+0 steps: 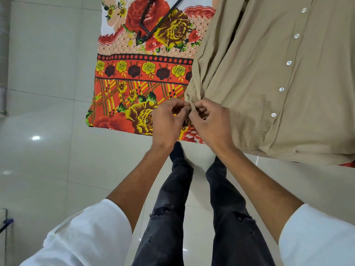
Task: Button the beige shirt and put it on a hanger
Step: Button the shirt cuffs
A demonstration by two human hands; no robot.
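The beige shirt (269,73) lies spread on a floral cloth, its front placket showing several white buttons (281,89) in a line. A sleeve runs down its left side to a cuff (189,101) at the cloth's near edge. My left hand (169,121) and my right hand (211,121) meet at that cuff, and the fingers of both pinch the beige fabric between them. A black hanger (153,24) rests on the cloth farther back, left of the shirt.
The floral cloth (134,73) in red, orange and yellow covers a raised surface whose near edge sits just past my hands. Glossy white floor tiles (48,112) lie to the left and below. My legs in dark jeans (192,208) stand under the edge.
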